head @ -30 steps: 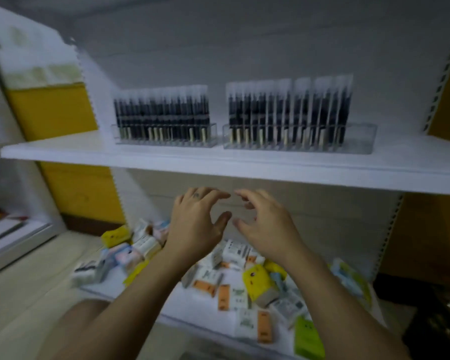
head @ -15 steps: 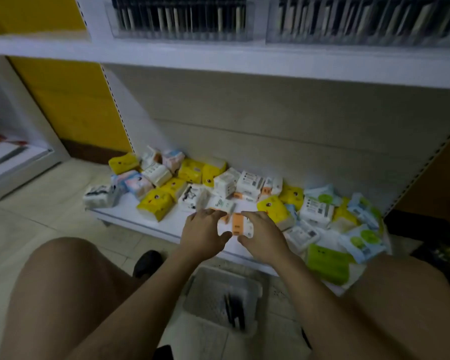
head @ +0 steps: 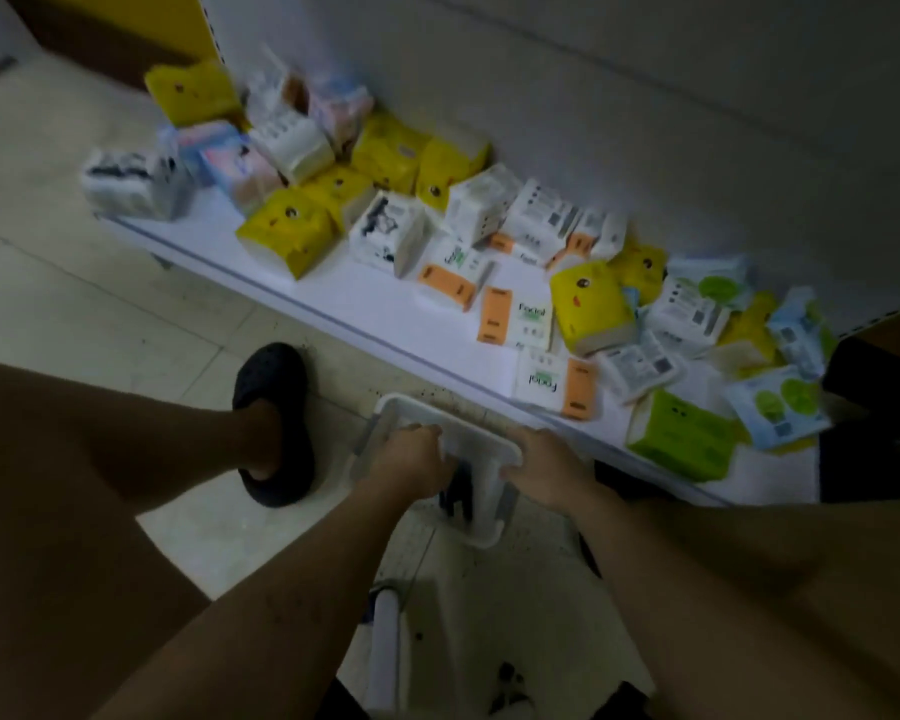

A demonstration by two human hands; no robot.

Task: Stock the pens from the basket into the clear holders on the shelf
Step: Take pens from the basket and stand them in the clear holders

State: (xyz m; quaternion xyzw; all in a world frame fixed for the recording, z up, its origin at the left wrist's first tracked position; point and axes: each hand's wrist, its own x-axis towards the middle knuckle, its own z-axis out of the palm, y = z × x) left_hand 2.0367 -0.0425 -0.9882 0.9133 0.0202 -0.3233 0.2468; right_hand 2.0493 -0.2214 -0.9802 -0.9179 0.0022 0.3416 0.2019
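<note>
Had the left hand at 9 and the right hand at 3 o'clock of the dark pens in the floor basket, ready for picking, grip too blurry to tell; probably needed to grab some next.

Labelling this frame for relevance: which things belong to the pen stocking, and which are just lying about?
Job: basket, pens in it, left hand and right hand at it.
Lying about: tissue packs, low shelf, shoe.
</note>
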